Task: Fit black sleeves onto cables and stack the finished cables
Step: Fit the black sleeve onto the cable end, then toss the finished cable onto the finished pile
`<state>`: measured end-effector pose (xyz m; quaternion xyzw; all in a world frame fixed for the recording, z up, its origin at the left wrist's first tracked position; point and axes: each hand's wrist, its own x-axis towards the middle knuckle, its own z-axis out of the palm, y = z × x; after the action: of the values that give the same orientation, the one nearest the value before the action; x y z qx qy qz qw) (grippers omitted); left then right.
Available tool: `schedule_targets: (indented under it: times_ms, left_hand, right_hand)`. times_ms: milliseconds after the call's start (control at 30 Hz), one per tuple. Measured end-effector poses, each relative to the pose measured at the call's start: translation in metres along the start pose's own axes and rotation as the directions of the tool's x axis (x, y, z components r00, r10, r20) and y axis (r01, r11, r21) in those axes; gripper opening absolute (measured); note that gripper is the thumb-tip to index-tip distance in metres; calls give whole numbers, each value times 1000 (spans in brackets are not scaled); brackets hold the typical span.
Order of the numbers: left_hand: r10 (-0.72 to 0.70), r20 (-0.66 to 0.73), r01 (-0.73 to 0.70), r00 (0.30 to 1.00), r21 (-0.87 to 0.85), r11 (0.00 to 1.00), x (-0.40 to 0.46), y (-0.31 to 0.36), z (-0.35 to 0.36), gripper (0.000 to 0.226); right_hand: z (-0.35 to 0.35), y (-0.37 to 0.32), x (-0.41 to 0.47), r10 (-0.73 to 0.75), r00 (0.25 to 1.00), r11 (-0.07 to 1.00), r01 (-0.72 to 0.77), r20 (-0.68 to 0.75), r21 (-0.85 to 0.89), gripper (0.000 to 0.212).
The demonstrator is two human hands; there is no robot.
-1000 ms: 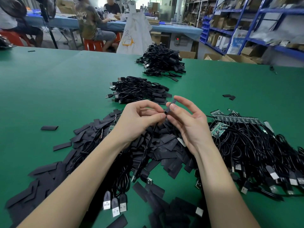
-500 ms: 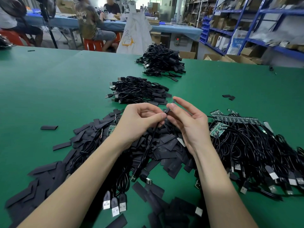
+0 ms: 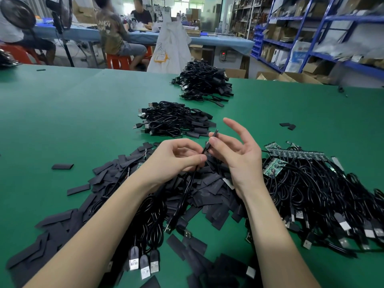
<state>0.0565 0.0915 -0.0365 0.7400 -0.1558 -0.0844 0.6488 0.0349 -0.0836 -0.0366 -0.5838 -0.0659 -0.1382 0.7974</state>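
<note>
My left hand (image 3: 176, 156) pinches a black cable (image 3: 188, 188) just below its upper end; the cable hangs down over the pile to a USB plug. My right hand (image 3: 239, 154) pinches a flat black sleeve (image 3: 212, 139) at that end between thumb and a finger, while its other fingers spread up and out. Beneath both hands lies a heap of loose black sleeves (image 3: 116, 179). Unsleeved cables with green circuit boards (image 3: 311, 183) are piled on the right. A stack of finished cables (image 3: 174, 121) lies just beyond my hands.
A second, larger heap of finished cables (image 3: 203, 84) sits farther back on the green table (image 3: 72, 113). Two stray sleeves (image 3: 287, 126) lie at right, one (image 3: 62, 166) at left. People sit at a blue table behind; blue shelving stands at the right.
My right hand's free fingers have lifted and spread apart. The sleeve now stands higher and more upright at the cable end. My left hand stays put, still pinching the cable.
</note>
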Motion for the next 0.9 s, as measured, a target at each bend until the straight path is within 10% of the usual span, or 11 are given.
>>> schedule_targets:
  times_ms: [333,500,600,900]
  left_hand:
    - [-45,173,19,984,152,988,-7,10,-10,10]
    - [22,65,-20,998,-31,999,0,29,7,10]
    - [125,4,-125,992,137,983,28,48,13,11]
    - [254,-46,-49,966,933,356,163,62,-21,25]
  right_hand:
    - [-6,0,2,22,1000,999,-23,-11,-27,44]
    - [-11,-8,5,96,983,994,-88,-159,57,36]
    - [-19,-12,5,124,969,991,-109,-215,77,37]
    - [-21,-8,6,211,962,977,-204,-171,57,45]
